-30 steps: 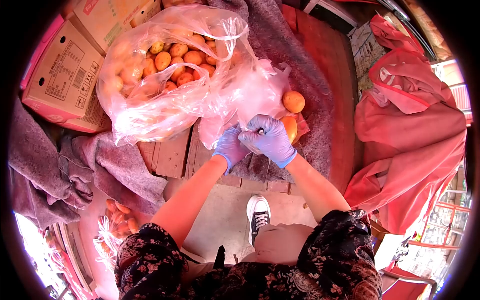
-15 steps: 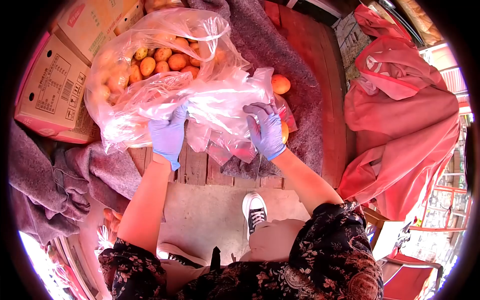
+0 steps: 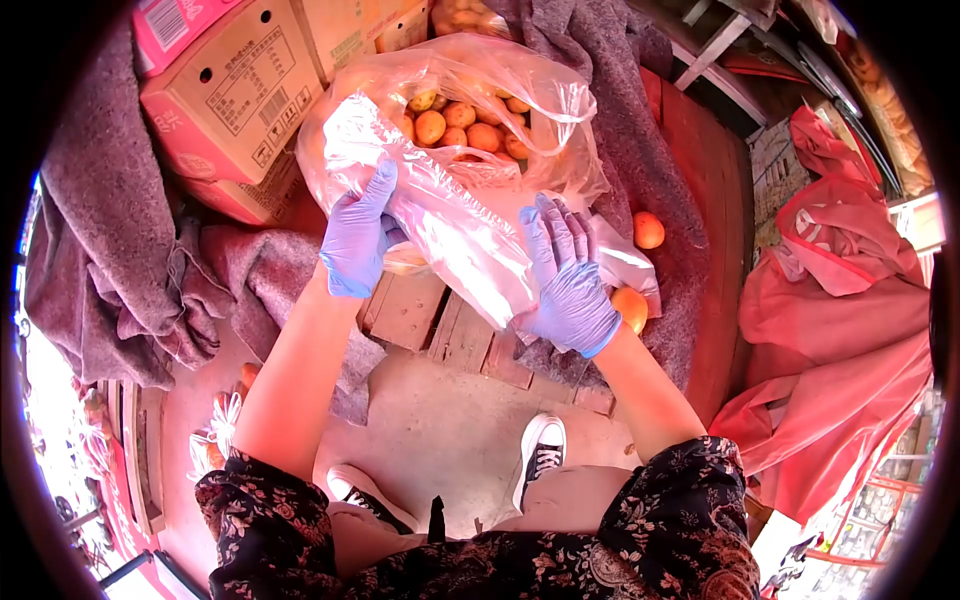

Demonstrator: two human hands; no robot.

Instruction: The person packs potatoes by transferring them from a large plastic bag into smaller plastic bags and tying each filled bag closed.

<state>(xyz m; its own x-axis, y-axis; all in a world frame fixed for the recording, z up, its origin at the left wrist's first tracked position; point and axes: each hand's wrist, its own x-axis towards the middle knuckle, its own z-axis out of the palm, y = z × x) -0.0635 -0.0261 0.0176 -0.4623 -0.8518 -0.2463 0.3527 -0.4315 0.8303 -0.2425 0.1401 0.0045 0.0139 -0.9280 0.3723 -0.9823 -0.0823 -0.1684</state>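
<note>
A crumpled clear plastic bag (image 3: 450, 235) stretches between my two blue-gloved hands. My left hand (image 3: 358, 238) grips its left part, thumb on top and the other fingers partly behind the film. On the right side, my right hand (image 3: 567, 285) lies against the plastic with its fingers stretched out. Behind it stands a large clear bag (image 3: 560, 115), opened at the top, with several round orange fruits (image 3: 470, 128) inside. One loose orange fruit (image 3: 649, 230) rests on the grey blanket (image 3: 680, 300), and another (image 3: 630, 308) is beside my right wrist, partly covered.
Cardboard boxes (image 3: 235, 100) are stacked at the back left. More grey cloth (image 3: 110, 230) hangs at the left. Wooden boards (image 3: 405, 305) form the front edge of the platform. A red cloth (image 3: 830, 260) drapes on the right. Another bag of fruit (image 3: 470, 18) is at the back.
The view has turned, so the scene sits further right. The plastic bag now slants between my hands, its left end raised and right end lowered. My right hand's fingers have straightened.
</note>
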